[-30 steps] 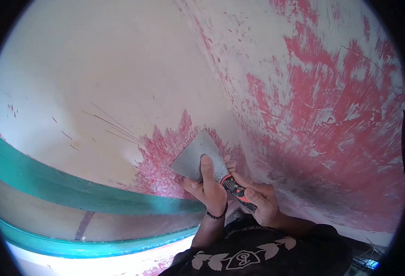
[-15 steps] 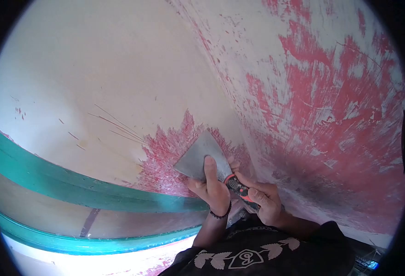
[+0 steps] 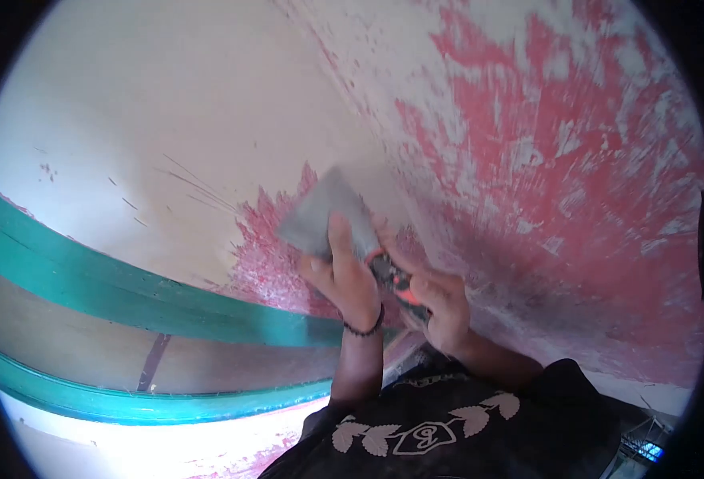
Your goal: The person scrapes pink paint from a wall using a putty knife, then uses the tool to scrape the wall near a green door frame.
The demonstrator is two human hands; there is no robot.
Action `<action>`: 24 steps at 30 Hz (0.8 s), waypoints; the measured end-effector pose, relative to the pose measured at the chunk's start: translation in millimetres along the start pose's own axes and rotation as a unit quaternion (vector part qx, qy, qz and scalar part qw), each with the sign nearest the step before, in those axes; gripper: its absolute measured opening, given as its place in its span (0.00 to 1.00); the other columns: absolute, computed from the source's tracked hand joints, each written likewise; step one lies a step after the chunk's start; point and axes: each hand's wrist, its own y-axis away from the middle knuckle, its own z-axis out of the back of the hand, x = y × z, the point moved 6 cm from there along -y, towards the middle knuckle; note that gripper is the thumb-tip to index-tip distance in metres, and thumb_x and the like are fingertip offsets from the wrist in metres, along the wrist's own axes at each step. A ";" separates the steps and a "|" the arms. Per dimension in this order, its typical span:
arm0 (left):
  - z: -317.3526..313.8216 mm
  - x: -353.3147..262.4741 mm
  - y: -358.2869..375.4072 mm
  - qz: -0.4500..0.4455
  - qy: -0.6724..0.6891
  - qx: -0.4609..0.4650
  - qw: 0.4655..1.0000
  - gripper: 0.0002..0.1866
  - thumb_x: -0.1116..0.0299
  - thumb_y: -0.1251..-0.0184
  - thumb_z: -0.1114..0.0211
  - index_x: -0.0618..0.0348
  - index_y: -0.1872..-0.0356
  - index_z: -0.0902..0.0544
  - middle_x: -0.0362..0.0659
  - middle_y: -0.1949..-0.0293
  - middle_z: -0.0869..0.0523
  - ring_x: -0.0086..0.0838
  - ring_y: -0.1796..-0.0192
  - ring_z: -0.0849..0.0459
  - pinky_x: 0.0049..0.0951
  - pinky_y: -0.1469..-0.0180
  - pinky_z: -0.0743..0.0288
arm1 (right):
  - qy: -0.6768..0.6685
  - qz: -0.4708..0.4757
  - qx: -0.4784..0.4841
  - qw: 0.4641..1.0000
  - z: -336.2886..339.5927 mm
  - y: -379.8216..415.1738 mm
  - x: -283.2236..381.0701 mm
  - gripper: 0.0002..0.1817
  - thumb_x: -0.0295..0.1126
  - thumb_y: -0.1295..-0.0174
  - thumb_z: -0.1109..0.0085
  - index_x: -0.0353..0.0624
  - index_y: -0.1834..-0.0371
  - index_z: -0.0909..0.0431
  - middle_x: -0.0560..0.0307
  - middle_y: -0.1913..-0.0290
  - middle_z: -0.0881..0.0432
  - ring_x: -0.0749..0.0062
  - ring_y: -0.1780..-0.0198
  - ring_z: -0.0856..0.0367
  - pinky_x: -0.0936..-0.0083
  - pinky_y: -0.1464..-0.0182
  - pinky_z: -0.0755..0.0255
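A wide metal scraper blade [image 3: 317, 214] lies flat against a cream wall [image 3: 168, 112], over a patch of red paint [image 3: 268, 255]. My left hand [image 3: 344, 275] presses on the blade, forefinger stretched up along it; a dark bead band circles that wrist. My right hand [image 3: 436, 307] is closed around the scraper's red and black handle [image 3: 392, 281], just right of the left hand. The picture is blurred by motion.
To the right, past the corner, another wall [image 3: 559, 160] is streaked with red and white scraped paint. A teal band [image 3: 112, 291] runs across the lower left, with a second teal band [image 3: 128, 403] below it. My dark shirt [image 3: 448, 435] fills the bottom.
Both hands and the scraper have moved up and a little left along the wall. The blade now reaches higher over the red patch, and the view is blurrier.
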 end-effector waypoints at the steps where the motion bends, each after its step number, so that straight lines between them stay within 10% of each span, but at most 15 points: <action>1: 5.8 1.8 9.6 0.001 0.005 -0.005 1.000 0.14 0.68 0.24 0.39 0.74 0.52 0.21 0.56 0.70 0.12 0.39 0.75 0.11 0.33 0.72 0.14 | 0.008 0.008 0.007 1.000 0.1 3.4 -0.6 0.26 0.34 0.18 0.58 0.23 0.26 0.34 0.43 0.28 0.25 0.69 0.32 0.25 0.72 0.26 0.37; 24: -6.4 -5.0 15.9 0.058 0.086 -0.011 0.994 0.13 0.69 0.25 0.38 0.75 0.55 0.21 0.55 0.72 0.13 0.40 0.76 0.12 0.36 0.71 0.13 | 0.023 0.041 0.052 0.998 5.1 0.0 2.8 0.27 0.34 0.17 0.60 0.23 0.24 0.37 0.42 0.29 0.25 0.69 0.33 0.25 0.74 0.29 0.34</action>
